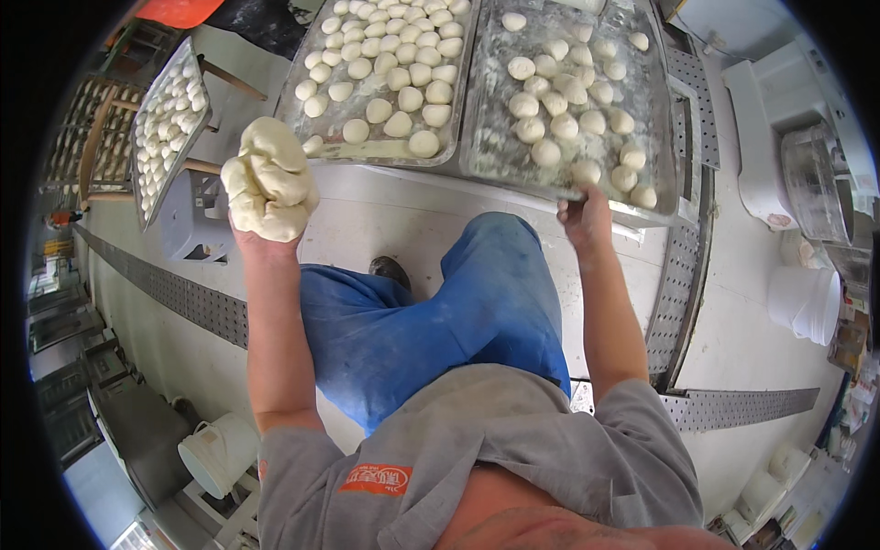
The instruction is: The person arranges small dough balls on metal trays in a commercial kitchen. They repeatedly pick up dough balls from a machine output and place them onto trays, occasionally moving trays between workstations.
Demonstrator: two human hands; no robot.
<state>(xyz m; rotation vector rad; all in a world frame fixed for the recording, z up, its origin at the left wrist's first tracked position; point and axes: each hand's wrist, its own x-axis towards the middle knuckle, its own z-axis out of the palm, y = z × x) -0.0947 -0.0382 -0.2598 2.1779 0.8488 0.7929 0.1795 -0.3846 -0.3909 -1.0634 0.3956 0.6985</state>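
A large folded lump of pale dough (pixel 269 180) rests on my left hand (pixel 267 240), raised at the left of the near tray corner. My right hand (pixel 588 218) is at the near edge of the right metal tray (pixel 498 155), its fingers curled by the rim beside a dough ball (pixel 586 172). Whether the fingers grip the rim or something else is not plain. This tray is dusted with flour and bears loosely scattered dough balls. The left metal tray (pixel 344 152) holds many smoother dough balls, packed closer towards its far side.
A tilted tray of dough pieces (pixel 172 130) stands at the left above a grey plastic stool (pixel 196 220). Perforated metal drain covers (pixel 660 302) cross the floor. White buckets (pixel 804 295) stand at the right, another bucket (pixel 218 454) at the lower left.
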